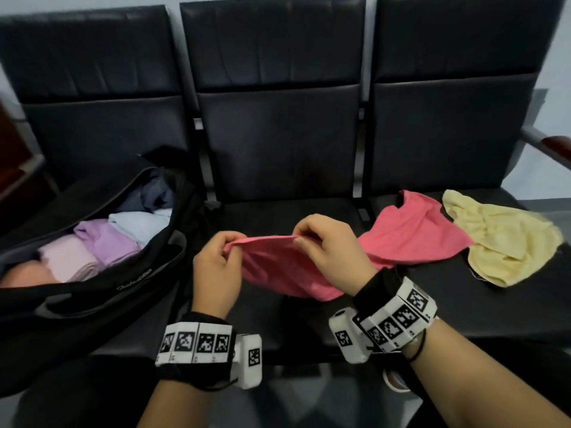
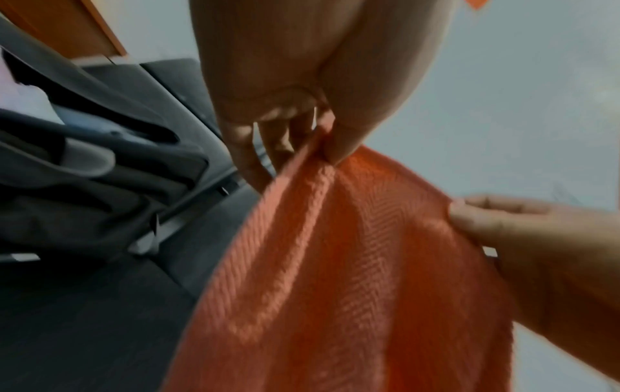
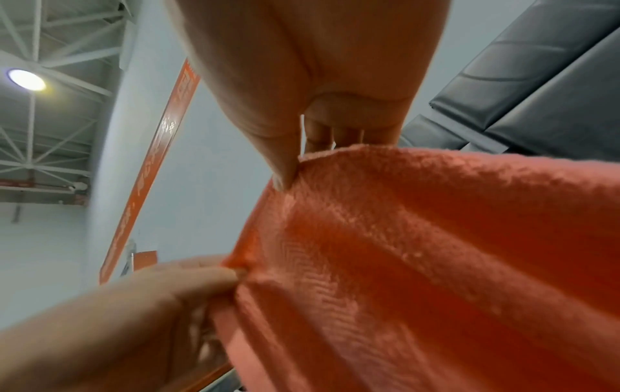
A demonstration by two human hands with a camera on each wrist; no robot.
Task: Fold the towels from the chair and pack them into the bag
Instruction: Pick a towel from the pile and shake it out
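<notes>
Both wrists carry black straps with white blocks printed in black square patterns. Above them, the left hand [image 1: 216,267] and the right hand [image 1: 327,254] each pinch the upper edge of one pink towel [image 1: 278,267], thumb against fingers, and hold this edge stretched between them over the middle seat [image 1: 278,211]. From the wrist views its cloth is soft terry with a zigzag weave and a flat hem; it hangs down in loose folds, and its far end lies on the right seat [image 1: 509,304]. One pale yellow towel [image 1: 506,242] lies crumpled on that seat, its edge touching the pink one.

Three seats of smooth dark padded material stand in one row. On the left seat sits one black fabric bag [image 1: 92,291], unzipped, with grey handles. Inside it, folded towels [image 1: 102,242] lie packed side by side: pale pink, lilac, white and grey ones.
</notes>
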